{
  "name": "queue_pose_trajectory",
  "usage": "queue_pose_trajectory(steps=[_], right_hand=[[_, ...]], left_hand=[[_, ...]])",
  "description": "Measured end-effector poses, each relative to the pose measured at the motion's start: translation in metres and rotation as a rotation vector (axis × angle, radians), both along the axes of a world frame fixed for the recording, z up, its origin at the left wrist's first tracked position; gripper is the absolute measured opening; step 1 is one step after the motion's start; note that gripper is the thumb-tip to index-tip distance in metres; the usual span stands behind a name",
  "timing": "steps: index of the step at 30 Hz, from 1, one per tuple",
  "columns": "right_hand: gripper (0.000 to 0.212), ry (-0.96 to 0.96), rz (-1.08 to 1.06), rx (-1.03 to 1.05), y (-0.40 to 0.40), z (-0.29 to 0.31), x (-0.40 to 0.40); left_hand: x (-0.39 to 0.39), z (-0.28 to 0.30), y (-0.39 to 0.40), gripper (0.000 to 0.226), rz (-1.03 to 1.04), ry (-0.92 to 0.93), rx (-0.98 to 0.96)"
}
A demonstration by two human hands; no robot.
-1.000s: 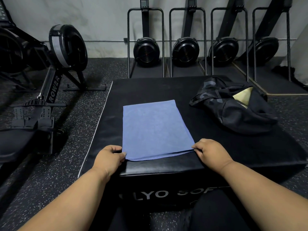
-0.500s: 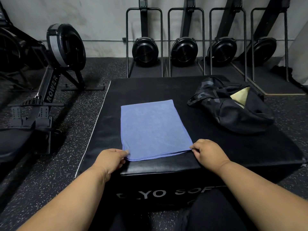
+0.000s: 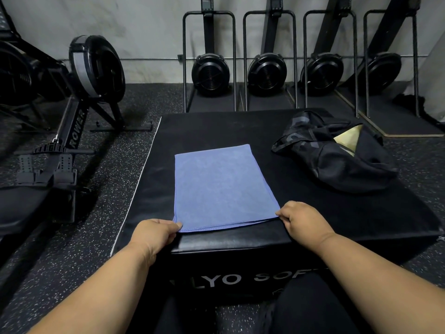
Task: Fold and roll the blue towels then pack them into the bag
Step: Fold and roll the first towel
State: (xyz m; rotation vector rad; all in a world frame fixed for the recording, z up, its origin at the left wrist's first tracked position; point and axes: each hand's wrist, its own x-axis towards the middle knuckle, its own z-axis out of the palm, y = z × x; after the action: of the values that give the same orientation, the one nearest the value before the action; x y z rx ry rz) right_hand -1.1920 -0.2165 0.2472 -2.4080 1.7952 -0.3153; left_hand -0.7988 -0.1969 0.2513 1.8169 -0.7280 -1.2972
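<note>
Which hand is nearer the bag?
Right. The right hand pinches the towel's near right corner, below and left of the bag. The left hand pinches the near left corner, a towel's width farther away.

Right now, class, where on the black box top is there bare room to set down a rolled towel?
Bare top lies between the blue towel and the box's left edge, along the far edge beyond the towel, and on the right near side below the bag. The near edge is crowded: left hand and right hand pinch the towel's corners.
</note>
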Motion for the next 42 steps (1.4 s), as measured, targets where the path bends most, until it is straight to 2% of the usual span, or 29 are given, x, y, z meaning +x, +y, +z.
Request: queue_pose_trajectory(steps=[4,7,11,14,16,21,24,25,27,29,31,32,34,37,42], right_hand=[[0.019,0.115,0.012,-0.090,0.008,0.009,0.020],[0.026,0.150,0.080,-0.043,0.017,0.021,0.054],[0.052,-0.055,0.157,0.055,0.032,0.027,0.101],[0.064,-0.245,0.183,0.021,0.037,0.034,0.137],[0.058,-0.302,0.183,-0.036,0.037,0.039,0.156],[0.017,-0.414,0.136,-0.218,0.037,0.041,0.176],[0.016,-0.445,0.120,-0.221,0.037,0.038,0.177],[0.015,-0.466,0.123,-0.214,0.037,0.039,0.176],[0.012,-0.493,0.132,-0.208,0.039,0.040,0.173],[0.012,-0.505,0.118,-0.191,0.040,0.042,0.170],[0.012,-0.520,0.095,-0.159,0.041,0.044,0.169],[0.012,-0.520,0.091,-0.148,0.042,0.044,0.168],[0.011,-0.511,0.088,-0.133,0.043,0.045,0.166],[0.010,-0.504,0.072,-0.107,0.040,0.045,0.164],[0.009,-0.526,0.064,-0.079,0.037,0.045,0.165]], left_hand=[[-0.006,0.011,0.001,0.028,0.033,-0.018,-0.072],[-0.018,0.032,0.000,0.029,0.052,-0.003,-0.172],[-0.043,0.065,0.003,0.026,0.006,0.007,-0.289],[-0.059,0.080,0.010,0.021,-0.041,0.044,-0.311],[-0.065,0.086,0.015,0.019,-0.056,0.108,-0.303],[-0.062,0.085,0.029,0.017,-0.043,0.198,-0.279],[-0.051,0.080,0.030,0.007,-0.091,0.252,-0.205],[-0.044,0.078,0.026,0.011,-0.085,0.232,-0.163],[-0.024,0.069,0.006,0.018,-0.037,0.107,-0.138],[-0.003,0.056,-0.026,0.020,-0.086,-0.093,-0.152],[0.015,0.047,-0.061,0.004,-0.193,-0.384,-0.128],[0.023,0.042,-0.079,0.012,-0.235,-0.564,-0.116],[0.032,0.036,-0.115,0.043,-0.340,-0.838,-0.126],[0.036,0.027,-0.155,0.058,-0.460,-0.966,-0.133],[0.028,0.014,-0.186,0.052,-0.612,-1.059,-0.149]])
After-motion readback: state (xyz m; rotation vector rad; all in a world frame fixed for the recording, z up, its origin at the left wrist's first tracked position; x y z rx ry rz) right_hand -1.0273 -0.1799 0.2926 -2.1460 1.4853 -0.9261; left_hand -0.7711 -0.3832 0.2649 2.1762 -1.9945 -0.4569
